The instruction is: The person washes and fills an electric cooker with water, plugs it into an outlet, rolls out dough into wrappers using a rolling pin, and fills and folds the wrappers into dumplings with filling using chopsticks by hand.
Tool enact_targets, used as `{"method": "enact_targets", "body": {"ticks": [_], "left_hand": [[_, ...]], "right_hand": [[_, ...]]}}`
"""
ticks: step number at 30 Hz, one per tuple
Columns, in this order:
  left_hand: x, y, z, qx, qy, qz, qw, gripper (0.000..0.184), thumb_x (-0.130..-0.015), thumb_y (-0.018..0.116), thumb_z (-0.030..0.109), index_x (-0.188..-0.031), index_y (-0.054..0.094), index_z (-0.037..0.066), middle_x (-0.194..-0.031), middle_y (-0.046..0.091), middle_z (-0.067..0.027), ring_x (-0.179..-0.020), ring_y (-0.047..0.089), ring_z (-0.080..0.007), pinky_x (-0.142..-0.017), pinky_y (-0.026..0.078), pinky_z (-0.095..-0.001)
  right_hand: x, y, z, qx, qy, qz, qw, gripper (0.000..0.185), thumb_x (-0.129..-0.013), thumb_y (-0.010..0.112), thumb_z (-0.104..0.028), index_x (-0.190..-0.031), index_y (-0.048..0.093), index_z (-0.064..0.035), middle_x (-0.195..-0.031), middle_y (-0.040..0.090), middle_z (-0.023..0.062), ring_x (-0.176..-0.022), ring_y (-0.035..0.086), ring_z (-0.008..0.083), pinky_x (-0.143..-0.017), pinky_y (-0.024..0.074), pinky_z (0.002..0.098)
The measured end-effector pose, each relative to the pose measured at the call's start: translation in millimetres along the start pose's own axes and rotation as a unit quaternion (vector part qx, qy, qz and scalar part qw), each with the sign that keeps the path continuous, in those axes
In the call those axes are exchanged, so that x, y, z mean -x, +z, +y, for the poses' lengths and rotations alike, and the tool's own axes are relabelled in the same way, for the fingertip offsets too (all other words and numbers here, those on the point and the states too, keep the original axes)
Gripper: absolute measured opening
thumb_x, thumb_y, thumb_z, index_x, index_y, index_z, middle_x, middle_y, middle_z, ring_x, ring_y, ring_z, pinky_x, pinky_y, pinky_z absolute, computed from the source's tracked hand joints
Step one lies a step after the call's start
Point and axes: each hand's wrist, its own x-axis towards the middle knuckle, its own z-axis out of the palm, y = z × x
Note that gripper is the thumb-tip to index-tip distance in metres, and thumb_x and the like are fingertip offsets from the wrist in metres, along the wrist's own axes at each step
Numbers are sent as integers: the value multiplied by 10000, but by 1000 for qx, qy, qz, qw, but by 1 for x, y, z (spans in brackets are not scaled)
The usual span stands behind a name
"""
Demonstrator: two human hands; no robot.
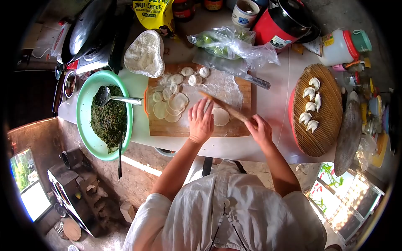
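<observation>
A wooden rolling pin (pixel 228 107) lies slantwise over the floured wooden cutting board (pixel 188 130). Its right end is in my right hand (pixel 260 129), the fingers closed around it. My left hand (pixel 201 121) rests on the board with fingers stretched forward and slightly apart, the fingertips close under the pin's far end. Right beside that hand is a round flat dough wrapper (pixel 221 117), partly below the pin. Left of my hands, rolled wrappers (pixel 178 101) overlap in a pile. Several small flattened dough pieces (pixel 194 80) sit farther back on the board.
A green basin (pixel 83 136) of chopped green filling (pixel 106 121) holds a slotted spoon (pixel 102 96). Behind the board are a flour container (pixel 144 54), a knife (pixel 257 81) and a plastic bag (pixel 226 44). On the right, several dumplings (pixel 310 106) rest on a round slatted tray (pixel 322 138).
</observation>
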Motion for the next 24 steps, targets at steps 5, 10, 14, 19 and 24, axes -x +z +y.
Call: {"method": "enact_targets", "body": {"ticks": [5,10,14,19,24], "left_hand": [[4,7,-25,56,-6,-2,998,518,-778,521,96,-1280,398,87,-1326,370,-121,-1196,354,-322,-983,242,-476],[-5,-11,-21,7,-4,-49,999,496,-843,485,242,-1301,381,84,-1379,316,-122,-1272,285,-320,-1011,220,-510],[-13,14,-38,-66,37,-137,988,600,-877,429,390,-1381,251,117,-1439,229,-96,-1334,189,-298,-1040,175,-525],[-22,15,-34,-60,49,-143,987,661,-865,460,392,-1393,203,87,-1448,200,-115,-1336,177,-320,-1039,183,-527],[23,-9,-46,-58,70,-206,974,685,-859,455,412,-1391,198,66,-1456,175,-127,-1335,181,-323,-1034,171,-543]], "right_hand": [[14,4,9,71,-75,74,992,286,-776,635,-321,-870,550,-65,-790,547,91,-704,560,297,-575,459,400],[31,31,0,113,-116,78,984,351,-740,668,-315,-1028,589,-132,-873,542,60,-795,580,236,-579,496,360],[8,43,-9,170,-123,108,972,478,-758,642,-274,-1216,511,-244,-996,493,78,-880,536,261,-697,467,388],[13,49,-1,193,-110,105,969,548,-776,607,-224,-1292,438,-299,-1061,455,100,-916,486,297,-779,423,412],[47,56,1,198,-179,83,960,566,-749,627,-211,-1280,453,-304,-1014,475,102,-862,508,283,-756,424,396]]}}
